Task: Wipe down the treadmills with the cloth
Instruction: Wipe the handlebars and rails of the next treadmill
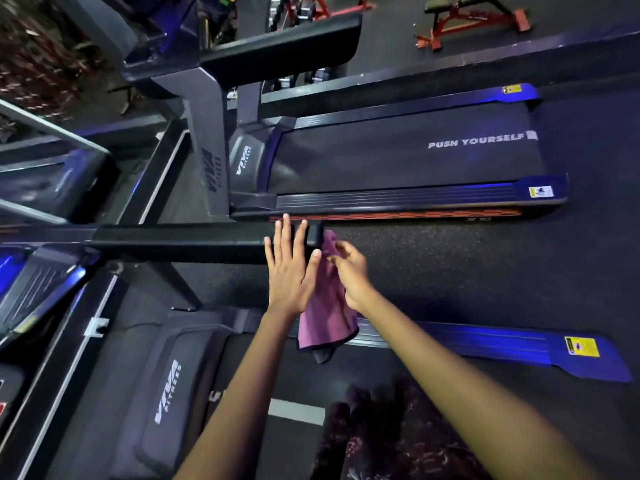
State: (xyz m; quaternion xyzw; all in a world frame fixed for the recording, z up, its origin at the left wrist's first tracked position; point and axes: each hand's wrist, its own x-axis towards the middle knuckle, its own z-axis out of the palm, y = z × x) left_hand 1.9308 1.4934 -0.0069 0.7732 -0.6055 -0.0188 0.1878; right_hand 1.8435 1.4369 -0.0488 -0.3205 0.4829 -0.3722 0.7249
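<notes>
A purple cloth hangs down between my two hands, its top end pinched by my right hand. My left hand is flat with straight fingers, its palm against the cloth's left side, fingertips over the end of a black handrail. That rail belongs to the near treadmill, whose deck lies below me. A second treadmill with "PUSH YOURSELF" printed on its belt lies just beyond my hands.
A strip of speckled floor separates the two treadmills. The far treadmill's grey upright and console rise at upper left. A red weight bench stands at the top right. More machines crowd the left edge.
</notes>
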